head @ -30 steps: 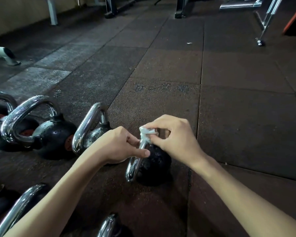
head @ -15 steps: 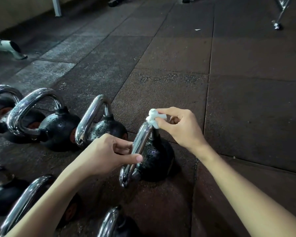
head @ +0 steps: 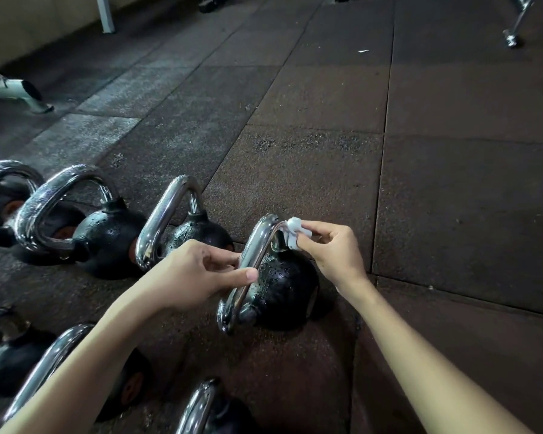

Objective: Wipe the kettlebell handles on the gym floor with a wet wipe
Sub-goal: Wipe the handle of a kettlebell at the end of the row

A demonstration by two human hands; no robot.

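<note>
One wipe (head: pixel 294 232) pinched against handle (head: pixel 257 238)

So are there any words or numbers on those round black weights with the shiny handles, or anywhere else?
No text can be read anywhere.
The black round kettlebell with the chrome handle: only water drops, no print.
The reddish round patches on neighbouring kettlebells: perhaps labels, too dark and blurred to read.
The white wet wipe and the dark rubber floor tiles: no writing.
</note>
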